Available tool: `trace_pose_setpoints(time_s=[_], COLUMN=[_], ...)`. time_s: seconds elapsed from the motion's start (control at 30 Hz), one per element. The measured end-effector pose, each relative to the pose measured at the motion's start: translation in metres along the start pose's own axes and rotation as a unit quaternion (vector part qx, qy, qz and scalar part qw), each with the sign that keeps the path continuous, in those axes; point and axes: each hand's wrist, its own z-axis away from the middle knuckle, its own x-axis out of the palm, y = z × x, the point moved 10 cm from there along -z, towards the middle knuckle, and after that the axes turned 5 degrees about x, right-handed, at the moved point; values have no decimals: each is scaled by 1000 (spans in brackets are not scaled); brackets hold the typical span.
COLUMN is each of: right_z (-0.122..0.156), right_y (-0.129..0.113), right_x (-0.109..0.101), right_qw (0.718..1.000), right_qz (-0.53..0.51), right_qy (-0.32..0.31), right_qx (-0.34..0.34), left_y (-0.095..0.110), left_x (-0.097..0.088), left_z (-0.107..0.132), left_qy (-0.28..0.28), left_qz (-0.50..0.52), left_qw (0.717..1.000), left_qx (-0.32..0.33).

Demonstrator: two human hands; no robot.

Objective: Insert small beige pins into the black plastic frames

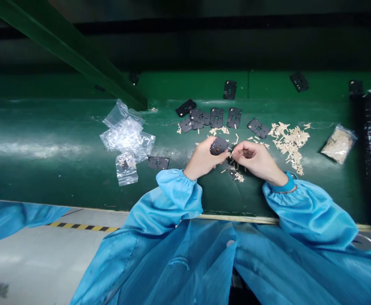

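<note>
My left hand (203, 159) is closed around a flat black plastic plate (219, 146), held tilted above the green bench. Close to the plate's right edge, my right hand (252, 156) pinches a small beige strip (231, 154) between thumb and fingertips. Under the hands lie more beige strips (239, 177) and a dark part that is mostly hidden. Several similar black plates (216, 117) rest beyond the hands, some overlapping. To the right spreads a loose heap of beige pieces (292, 142).
Clear plastic bags (126, 133) are piled at the left, near a green post (109, 76). A filled bag of beige pieces (339, 144) lies at the right. One black plate (158, 162) sits left of my hands. Another person's blue sleeve (17, 218) shows at lower left.
</note>
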Motion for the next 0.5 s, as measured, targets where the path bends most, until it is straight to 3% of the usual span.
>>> trace_pose_setpoints(time_s=[0.3,0.5], right_z=[-1,1], right_y=[3,4], right_x=[0,-4], right_qw=[1000,998], right_qz=[-6,-51], right_qy=[-5,47], right_qx=[16,0], left_y=[0,2], left_x=[3,-4], left_z=[0,2], left_qy=[-3,58], left_qz=[3,-44], left_qw=[1000,996], left_qx=[3,44])
